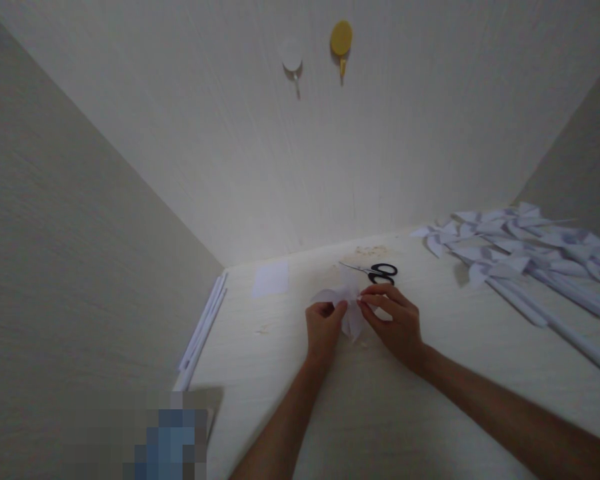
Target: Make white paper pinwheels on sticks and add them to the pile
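Both hands meet over a pale table (360, 413). My left hand (323, 328) and my right hand (396, 320) pinch a small folded white paper piece (349, 308) between their fingertips, just above the tabletop. The paper's folded flaps stick out to the left and below the fingers. Black-handled scissors (379, 271) lie shut on the table just behind the hands.
A pile of finished white paper pinwheels on long paper sticks (520, 260) fills the right side. A white paper square (271, 278) lies at the back left, and white paper sticks (203, 327) lie along the left wall. Two hooks (341, 41) hang on the back wall.
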Motion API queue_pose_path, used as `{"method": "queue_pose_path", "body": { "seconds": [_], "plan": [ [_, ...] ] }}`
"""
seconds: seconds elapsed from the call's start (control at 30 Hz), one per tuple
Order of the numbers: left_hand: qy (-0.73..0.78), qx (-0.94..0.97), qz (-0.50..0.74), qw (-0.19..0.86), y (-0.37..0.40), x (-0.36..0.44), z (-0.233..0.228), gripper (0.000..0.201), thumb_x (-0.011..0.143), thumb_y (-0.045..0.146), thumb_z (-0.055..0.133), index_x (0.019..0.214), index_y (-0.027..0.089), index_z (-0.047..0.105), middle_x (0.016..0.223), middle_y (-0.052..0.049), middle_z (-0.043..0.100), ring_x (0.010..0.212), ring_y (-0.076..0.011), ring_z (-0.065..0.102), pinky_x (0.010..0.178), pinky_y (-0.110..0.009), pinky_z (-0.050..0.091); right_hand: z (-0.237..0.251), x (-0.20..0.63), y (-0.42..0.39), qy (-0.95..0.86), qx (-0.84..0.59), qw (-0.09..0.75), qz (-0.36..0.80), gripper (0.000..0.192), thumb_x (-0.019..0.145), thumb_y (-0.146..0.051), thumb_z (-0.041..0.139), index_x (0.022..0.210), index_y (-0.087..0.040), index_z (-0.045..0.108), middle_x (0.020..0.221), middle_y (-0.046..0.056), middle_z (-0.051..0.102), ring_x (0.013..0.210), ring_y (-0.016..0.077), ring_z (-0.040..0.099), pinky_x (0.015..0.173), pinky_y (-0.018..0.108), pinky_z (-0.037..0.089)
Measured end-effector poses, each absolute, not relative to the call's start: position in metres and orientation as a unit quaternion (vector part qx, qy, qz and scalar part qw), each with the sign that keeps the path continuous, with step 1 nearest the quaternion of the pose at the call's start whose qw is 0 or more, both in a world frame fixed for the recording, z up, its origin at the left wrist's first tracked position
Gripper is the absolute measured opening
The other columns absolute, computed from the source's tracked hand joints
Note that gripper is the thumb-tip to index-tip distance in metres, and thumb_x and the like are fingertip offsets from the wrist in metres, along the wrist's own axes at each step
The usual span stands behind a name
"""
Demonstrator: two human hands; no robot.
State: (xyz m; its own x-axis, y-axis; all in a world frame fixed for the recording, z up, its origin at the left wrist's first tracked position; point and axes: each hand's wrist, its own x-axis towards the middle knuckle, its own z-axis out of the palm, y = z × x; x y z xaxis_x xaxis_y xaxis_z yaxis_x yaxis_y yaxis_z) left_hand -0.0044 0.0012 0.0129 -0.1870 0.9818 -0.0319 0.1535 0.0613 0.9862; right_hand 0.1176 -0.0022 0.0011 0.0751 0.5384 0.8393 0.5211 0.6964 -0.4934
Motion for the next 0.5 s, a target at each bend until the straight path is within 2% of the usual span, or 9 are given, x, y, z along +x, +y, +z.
{"method": "queue_pose_path", "body": {
  "seconds": [0.23,0.5],
  "plan": [
    [0.592,0.476,0.496,0.42,0.0013,-0.0035,0.0101,0.028,0.055,0.031,0.059,0.039,0.013,0.044,0.041,0.005,0.033,0.04,-0.0049,0.029,0.039,-0.02,0.021,-0.0032,0.1194,-0.0002,-0.716,-0.373,0.588,-0.058,0.018,0.071,-0.009,0.055,0.083,-0.021,0.061,0.07,0.003,0.06,0.067,0.0136,0.054,0.062,0.029,0.044],
    [0.597,0.469,0.5,0.417,0.0022,-0.0043,0.0089,0.027,0.054,0.031,0.059,0.04,0.013,0.045,0.041,0.006,0.032,0.041,-0.0054,0.03,0.039,-0.02,0.022,-0.0017,0.1219,-0.0015,-0.774,-0.365,0.511,-0.085,0.017,0.076,-0.011,0.05,0.085,-0.018,0.061,0.07,0.004,0.06,0.067,0.0134,0.054,0.065,0.03,0.042]
  ]
}}
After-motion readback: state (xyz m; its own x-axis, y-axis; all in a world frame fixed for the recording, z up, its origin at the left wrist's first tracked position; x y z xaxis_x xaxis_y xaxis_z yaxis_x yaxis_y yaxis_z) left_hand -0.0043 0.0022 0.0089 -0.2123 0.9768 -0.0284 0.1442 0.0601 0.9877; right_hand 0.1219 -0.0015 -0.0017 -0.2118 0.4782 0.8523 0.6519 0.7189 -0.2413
